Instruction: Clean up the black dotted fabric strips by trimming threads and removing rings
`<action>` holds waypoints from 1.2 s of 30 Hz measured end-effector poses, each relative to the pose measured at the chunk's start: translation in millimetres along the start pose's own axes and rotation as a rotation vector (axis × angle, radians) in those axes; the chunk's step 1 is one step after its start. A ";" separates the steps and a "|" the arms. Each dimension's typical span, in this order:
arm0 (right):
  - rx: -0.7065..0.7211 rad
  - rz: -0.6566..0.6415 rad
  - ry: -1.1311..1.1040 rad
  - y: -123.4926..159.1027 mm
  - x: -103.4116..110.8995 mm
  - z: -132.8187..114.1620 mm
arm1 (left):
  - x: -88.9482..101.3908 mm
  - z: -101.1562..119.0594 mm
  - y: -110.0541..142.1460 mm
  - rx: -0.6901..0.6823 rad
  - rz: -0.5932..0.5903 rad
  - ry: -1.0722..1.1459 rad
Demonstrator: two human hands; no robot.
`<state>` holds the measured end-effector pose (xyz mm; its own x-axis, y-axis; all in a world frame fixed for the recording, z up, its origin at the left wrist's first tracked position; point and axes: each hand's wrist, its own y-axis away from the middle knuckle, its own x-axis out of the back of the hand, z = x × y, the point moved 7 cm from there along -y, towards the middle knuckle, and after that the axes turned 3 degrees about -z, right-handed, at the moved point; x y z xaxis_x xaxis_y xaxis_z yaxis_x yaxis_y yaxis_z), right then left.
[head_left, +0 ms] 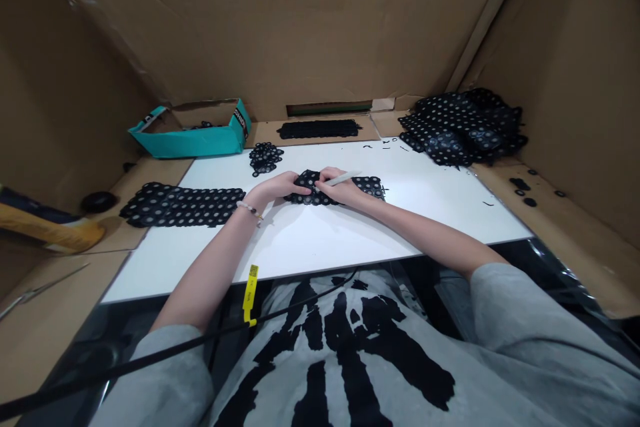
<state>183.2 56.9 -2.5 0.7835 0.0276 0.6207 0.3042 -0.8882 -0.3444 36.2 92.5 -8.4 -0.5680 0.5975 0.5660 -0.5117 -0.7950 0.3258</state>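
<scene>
A black sheet of punched rings [367, 185] lies on the white board [320, 240] in the middle. My left hand [277, 188] presses down on the sheet's left end with curled fingers. My right hand [340, 188] rests on the sheet and pinches a thin white pen-like tool [345, 178], its tip pointing right. A beaded bracelet sits on my left wrist.
A flat black ring sheet [183, 205] lies at the left. A small heap of loose black rings [265, 157] is behind it. A teal cardboard box [193, 130] stands back left, a black strip [319, 128] at back centre, a pile of ring sheets [463, 127] back right. Cardboard walls surround the desk.
</scene>
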 end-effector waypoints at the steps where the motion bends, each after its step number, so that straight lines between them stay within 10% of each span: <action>1: 0.000 0.008 0.049 1.0 -1.2 -2.5 | -1.6 -0.3 -0.6 0.004 -0.019 0.014; 36: -0.038 -0.061 -0.160 -2.9 8.2 6.9 | -2.3 8.6 1.4 -0.116 0.018 -0.051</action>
<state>192.5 62.9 -1.3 0.8413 0.1520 0.5188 0.3358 -0.8990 -0.2811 42.3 89.1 -2.7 -0.5455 0.5748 0.6099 -0.5743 -0.7864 0.2274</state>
